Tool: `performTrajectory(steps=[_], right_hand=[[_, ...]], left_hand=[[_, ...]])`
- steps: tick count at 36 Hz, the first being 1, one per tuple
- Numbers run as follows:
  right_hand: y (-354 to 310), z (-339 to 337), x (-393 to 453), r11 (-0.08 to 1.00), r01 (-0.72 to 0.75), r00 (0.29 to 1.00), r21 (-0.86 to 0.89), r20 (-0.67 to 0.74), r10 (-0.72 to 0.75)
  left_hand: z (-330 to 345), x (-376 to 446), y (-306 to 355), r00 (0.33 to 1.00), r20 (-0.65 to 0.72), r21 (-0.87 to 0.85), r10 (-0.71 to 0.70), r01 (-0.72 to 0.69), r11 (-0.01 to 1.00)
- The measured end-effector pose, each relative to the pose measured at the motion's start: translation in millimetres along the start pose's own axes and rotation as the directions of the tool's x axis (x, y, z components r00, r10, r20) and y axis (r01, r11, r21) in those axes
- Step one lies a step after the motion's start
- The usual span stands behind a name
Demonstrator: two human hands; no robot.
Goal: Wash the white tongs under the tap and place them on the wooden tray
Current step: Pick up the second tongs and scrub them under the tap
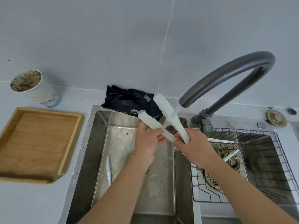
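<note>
- both hands hold the white tongs (pixel 163 125) over the sink (pixel 123 143), under the tap (pixel 226 78) stream: left hand (pixel 146 143) pinches one arm, right hand (pixel 192 146) grasps the other
- wet plastic could slip from either grip into the basin
- the tray (pixel 37 143) sits at 9 o'clock on the tabletop; drips likely on the way

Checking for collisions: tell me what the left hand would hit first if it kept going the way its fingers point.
Likely the dark cloth on the sink's back rim, beyond the left hand gripping the white tongs; depth unclear.
</note>
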State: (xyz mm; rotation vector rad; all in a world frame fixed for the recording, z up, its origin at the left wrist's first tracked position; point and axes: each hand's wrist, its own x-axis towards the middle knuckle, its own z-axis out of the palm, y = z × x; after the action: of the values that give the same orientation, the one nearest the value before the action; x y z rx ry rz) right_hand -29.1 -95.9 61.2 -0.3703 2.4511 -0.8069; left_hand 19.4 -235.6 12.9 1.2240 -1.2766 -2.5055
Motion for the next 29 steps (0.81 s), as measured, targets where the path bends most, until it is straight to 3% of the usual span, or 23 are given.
performTrajectory(steps=[11,14,18,24,29], right_hand=[[23,-4,-33,0.998,-0.052,0.998,0.026,-0.031,0.053],[27,-6,-37,0.993,-0.093,0.995,0.078,-0.031,0.095],[32,-8,-40,0.985,-0.128,0.991,0.112,-0.022,0.131],[33,-8,-42,0.989,-0.120,0.992,0.090,-0.038,0.124],[37,-6,-48,0.984,-0.108,0.992,0.140,-0.057,0.117]], left_hand=[[0,1,2,0.986,-0.126,0.228,0.106,-0.075,0.971],[2,-2,2,0.983,-0.126,0.289,0.131,-0.090,0.953],[4,-2,2,0.993,-0.094,0.295,0.067,-0.036,0.955],[10,-5,0,0.998,0.046,0.351,0.049,-0.062,0.934],[10,5,7,0.995,-0.018,0.431,0.099,-0.082,0.898]])
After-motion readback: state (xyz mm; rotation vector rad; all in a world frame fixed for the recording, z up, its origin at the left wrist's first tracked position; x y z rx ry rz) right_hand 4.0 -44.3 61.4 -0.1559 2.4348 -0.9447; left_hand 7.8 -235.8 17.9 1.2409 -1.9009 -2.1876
